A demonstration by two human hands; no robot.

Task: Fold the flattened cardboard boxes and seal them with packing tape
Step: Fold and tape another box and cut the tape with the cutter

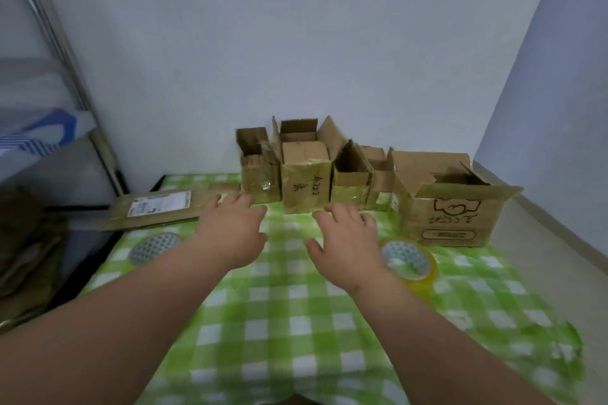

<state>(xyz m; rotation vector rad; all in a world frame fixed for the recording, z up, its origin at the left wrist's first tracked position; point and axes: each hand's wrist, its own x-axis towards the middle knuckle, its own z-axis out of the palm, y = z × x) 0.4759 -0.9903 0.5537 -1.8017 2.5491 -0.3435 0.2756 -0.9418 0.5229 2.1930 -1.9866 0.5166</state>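
Both grips are held spread, nothing pinched: left hand [230,230] at 11 o'clock by the flattened box [158,210]; right hand [345,240] beside the tape roll [409,260] at 3 o'clock.

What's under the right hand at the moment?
The right hand hovers open over the green checked tablecloth; its wrist overlaps the near edge of the yellow tape roll. What lies directly beneath the palm is covered.

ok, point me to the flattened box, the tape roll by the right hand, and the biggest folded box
flattened box [158,209], head view, on its white label
tape roll [424,276], head view, on its yellowish outer rim
biggest folded box [450,223], head view, on its printed front face
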